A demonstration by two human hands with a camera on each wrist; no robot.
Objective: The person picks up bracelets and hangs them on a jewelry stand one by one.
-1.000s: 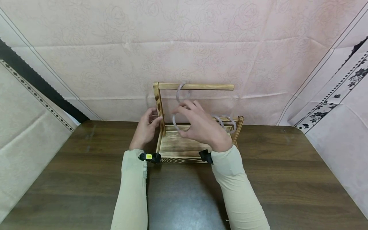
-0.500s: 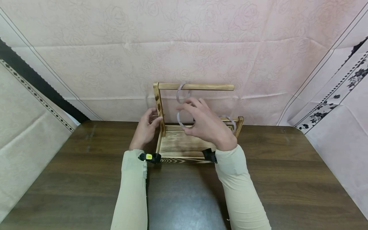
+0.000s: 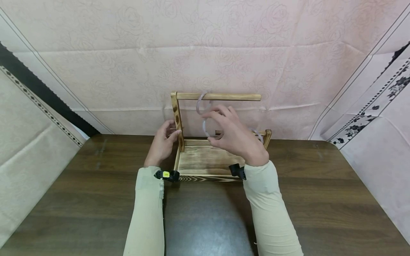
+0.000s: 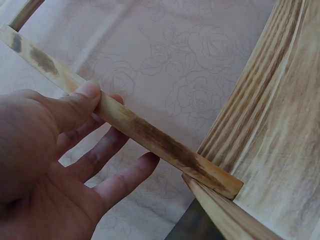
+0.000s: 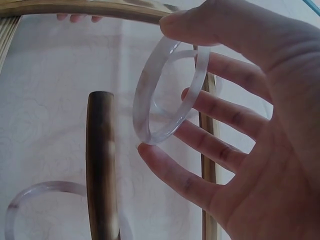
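Observation:
My right hand [image 3: 238, 133] pinches a pale translucent bangle [image 5: 145, 95] between thumb and fingers, near the free end of the lower rod [image 5: 101, 150]. Another bangle [image 5: 37, 189] hangs on that lower rod; in the head view my right hand partly hides it. A further bangle [image 3: 199, 105] hangs from the top rod [image 3: 234, 96] of the wooden stand. With thumb and fingers my left hand [image 3: 162, 144] holds the stand's left upright post [image 4: 135, 125]. Seen from the left wrist, the thumb lies on the post's near face and fingers reach behind it.
The stand's tray-like wooden base [image 3: 205, 161] rests on a dark wood table [image 3: 96, 192]. A short right post [image 3: 267, 138] carries the lower rod. Behind stands a pale rose-patterned cloth [image 3: 128, 78], and patterned cloths hang at both sides.
My right hand has moved right and slightly up with the bangle, towards the lower rod's free end. My left hand and the stand stay where they were.

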